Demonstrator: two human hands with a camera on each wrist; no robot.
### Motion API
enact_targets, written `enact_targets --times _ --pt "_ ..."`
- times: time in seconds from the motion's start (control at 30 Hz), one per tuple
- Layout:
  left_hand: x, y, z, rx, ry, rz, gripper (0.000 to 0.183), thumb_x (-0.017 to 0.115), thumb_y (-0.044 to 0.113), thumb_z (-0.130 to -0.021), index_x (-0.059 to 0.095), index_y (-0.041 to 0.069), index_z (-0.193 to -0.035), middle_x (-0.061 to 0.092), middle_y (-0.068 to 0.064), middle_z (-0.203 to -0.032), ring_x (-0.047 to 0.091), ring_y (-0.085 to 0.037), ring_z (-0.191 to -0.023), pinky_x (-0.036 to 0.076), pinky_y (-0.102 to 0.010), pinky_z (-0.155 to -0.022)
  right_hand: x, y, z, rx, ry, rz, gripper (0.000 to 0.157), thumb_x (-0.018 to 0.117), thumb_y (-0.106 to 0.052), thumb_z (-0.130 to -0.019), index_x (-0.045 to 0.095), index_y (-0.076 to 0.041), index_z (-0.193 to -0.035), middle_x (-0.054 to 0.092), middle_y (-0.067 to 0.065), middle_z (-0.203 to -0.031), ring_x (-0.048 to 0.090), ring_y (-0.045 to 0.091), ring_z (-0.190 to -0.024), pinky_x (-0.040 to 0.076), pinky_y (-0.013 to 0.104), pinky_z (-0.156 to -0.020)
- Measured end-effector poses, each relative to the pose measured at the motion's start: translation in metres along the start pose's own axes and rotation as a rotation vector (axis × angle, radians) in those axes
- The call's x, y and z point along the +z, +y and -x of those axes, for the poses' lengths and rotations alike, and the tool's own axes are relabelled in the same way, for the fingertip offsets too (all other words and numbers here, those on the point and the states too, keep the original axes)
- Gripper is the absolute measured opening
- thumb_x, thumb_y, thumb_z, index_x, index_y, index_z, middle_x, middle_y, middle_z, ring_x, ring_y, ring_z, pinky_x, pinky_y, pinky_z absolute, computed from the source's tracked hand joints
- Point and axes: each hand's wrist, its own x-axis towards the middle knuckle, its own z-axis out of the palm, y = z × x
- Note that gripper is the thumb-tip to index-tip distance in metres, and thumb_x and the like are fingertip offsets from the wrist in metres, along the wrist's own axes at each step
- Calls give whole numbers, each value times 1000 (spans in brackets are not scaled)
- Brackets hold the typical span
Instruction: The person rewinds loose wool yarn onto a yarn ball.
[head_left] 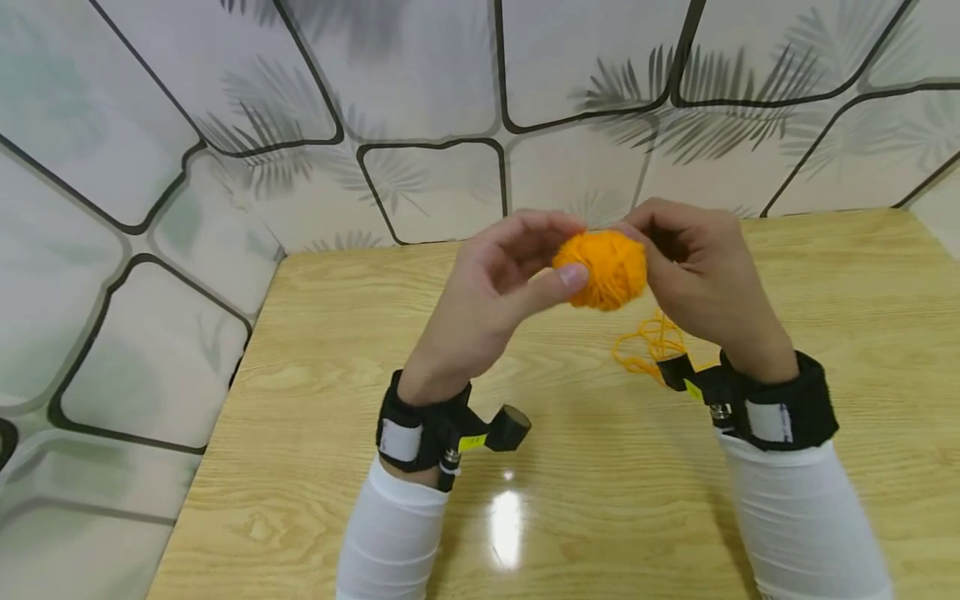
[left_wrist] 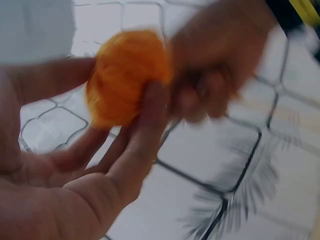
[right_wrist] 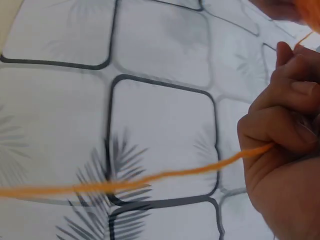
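Note:
An orange ball of yarn (head_left: pixel 602 271) is held above the table between the thumb and fingers of my left hand (head_left: pixel 498 292). In the left wrist view the same ball (left_wrist: pixel 127 75) looks blurred, with the left thumb and fingers around it. My right hand (head_left: pixel 701 275) is right beside the ball, its fingers curled. From the right wrist view, an orange strand (right_wrist: pixel 195 170) runs into the curled fingers of the right hand (right_wrist: pixel 285 110), and a short length leads on toward the ball. Loose orange yarn (head_left: pixel 648 346) lies in a small tangle beneath the right hand.
A light wood-grain table (head_left: pixel 315 417) spreads under both hands. Behind it and to the left stands a pale wall (head_left: pixel 427 67) patterned with dark lines and leaves. Both wrists wear black straps (head_left: pixel 420 425) with small cameras.

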Motion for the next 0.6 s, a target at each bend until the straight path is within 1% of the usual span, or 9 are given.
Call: enact_targets --times 0.1,0.13,0.2,0.27,0.33,0.4,0.47,0.53,0.6 --pt "1 -2 -3 106 195 40 35 56 -1 -86 47 -7 -119 50 -16 -113 52 -26 -99 46 -43 -88 6 2 2 -12 -164 43 11 50 -7 -93 59 -9 -88 46 -6 -65 38 7 -51 33 23 -47" --pt "0 -4 -4 143 250 -3 35 58 0 -86 47 -7 -119 49 -16 -113 52 -26 -99 46 -42 -88 7 1 3 -34 -223 83 10 50 -10 -94 59 -13 -90 42 -8 -64 36 5 -51 31 22 -47" --pt "-1 -8 -6 176 322 -194 36 62 5 -85 50 -4 -117 50 -13 -113 51 -24 -99 48 -38 -85 6 -2 6 -67 -297 125 9 53 -14 -93 58 -20 -88 40 -12 -63 36 3 -50 31 20 -46" --pt "-4 -9 -5 144 311 -361 36 65 9 -83 53 -2 -115 51 -10 -112 51 -22 -98 49 -34 -81 3 -8 7 -98 -282 118 10 56 -12 -90 59 -21 -88 40 -13 -63 36 1 -50 30 19 -46" --pt "-6 -8 -4 82 199 -404 35 65 9 -83 55 0 -114 53 -9 -112 53 -22 -98 50 -34 -79 0 -11 6 -110 -159 94 10 58 -6 -88 62 -15 -86 42 -10 -64 35 2 -51 29 19 -45" --pt "-7 -5 -2 14 59 -342 32 65 7 -83 56 0 -113 55 -9 -111 55 -22 -97 51 -35 -78 -1 -12 3 -90 -14 68 7 59 -2 -86 63 -7 -84 45 -5 -64 34 3 -51 28 20 -45" --pt "-7 -3 -1 -4 -31 -173 31 62 2 -83 54 -4 -113 55 -12 -111 55 -25 -98 50 -38 -80 0 -10 0 -63 69 46 6 57 0 -87 62 -1 -83 48 -2 -66 35 4 -51 29 21 -45" --pt "-6 -2 0 17 -38 47 31 57 -3 -84 52 -5 -114 53 -15 -111 53 -26 -98 48 -39 -84 3 -6 -1 -49 60 15 7 55 2 -88 61 1 -85 48 0 -66 37 6 -53 31 22 -46" --pt "-3 -3 -1 97 55 215 30 56 -3 -84 51 -4 -113 51 -15 -112 52 -26 -100 46 -40 -88 8 -2 0 -39 -30 4 11 53 -1 -90 62 -4 -85 49 -2 -65 37 6 -52 31 22 -46"
